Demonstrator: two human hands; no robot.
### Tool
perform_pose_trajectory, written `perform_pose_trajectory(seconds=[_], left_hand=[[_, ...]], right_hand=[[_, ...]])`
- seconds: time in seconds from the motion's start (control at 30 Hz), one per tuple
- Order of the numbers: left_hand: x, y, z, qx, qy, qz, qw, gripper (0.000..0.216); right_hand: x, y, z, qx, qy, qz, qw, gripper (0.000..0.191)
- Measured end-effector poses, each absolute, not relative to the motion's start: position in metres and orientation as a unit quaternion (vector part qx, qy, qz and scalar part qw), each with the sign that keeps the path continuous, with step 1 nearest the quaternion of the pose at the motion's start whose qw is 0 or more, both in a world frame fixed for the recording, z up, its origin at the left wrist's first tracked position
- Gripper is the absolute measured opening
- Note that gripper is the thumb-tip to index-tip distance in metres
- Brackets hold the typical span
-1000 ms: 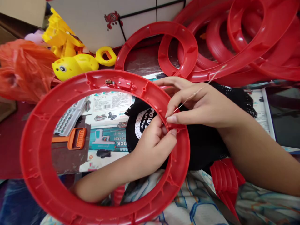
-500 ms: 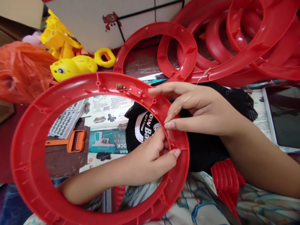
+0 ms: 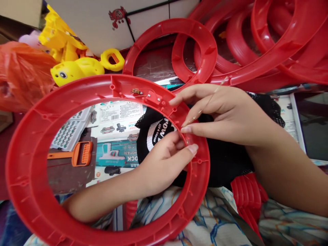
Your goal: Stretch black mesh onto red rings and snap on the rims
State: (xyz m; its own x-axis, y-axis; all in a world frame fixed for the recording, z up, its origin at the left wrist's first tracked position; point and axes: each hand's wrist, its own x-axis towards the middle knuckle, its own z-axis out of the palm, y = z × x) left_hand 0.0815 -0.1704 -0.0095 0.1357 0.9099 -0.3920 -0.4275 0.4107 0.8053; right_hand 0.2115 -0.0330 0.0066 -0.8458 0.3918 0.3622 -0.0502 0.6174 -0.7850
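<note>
A large red plastic ring [image 3: 38,171] with ribs and screw posts tilts in front of me. My left hand [image 3: 166,160] reaches through its opening and grips the inner rim at the right, thumb on top. Just above, my right hand [image 3: 217,112] pinches a thin pale wire [image 3: 200,111] between thumb and finger at that rim; the wire's loose end crosses my fingers. Its index finger lies stretched out by a small red block with two screws [image 3: 153,98], fixed in the ring. Left of that block sits a small brown component [image 3: 136,91], with a fine wire between them.
More red rings [image 3: 169,25] lie stacked at the back right. A yellow duck-like toy [image 3: 77,70] and an orange bag [image 3: 23,75] are at the left. Under the ring are a bead tray [image 3: 68,135], an orange plastic tool [image 3: 82,153], printed boxes [image 3: 112,153] and black mesh cloth [image 3: 220,167].
The ring has shifted slightly, its upper right part moving rightward. My left thumb has slid upward along the rim. The wire's loose end now rises over my right hand.
</note>
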Motion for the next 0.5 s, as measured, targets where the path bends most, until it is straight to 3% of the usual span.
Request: perform_pose_trajectory(seconds=[0.2,0.5], left_hand=[[0.091,-0.166,-0.012,0.299,0.496,0.495,0.647,0.015],[0.090,-0.164,-0.020,0.409,0.515,0.469,0.590,0.019]], right_hand=[[0.214,-0.032,0.005,-0.084,-0.871,0.395,0.280,0.006],[0.218,-0.023,0.011,-0.048,-0.891,0.404,0.204,0.008]])
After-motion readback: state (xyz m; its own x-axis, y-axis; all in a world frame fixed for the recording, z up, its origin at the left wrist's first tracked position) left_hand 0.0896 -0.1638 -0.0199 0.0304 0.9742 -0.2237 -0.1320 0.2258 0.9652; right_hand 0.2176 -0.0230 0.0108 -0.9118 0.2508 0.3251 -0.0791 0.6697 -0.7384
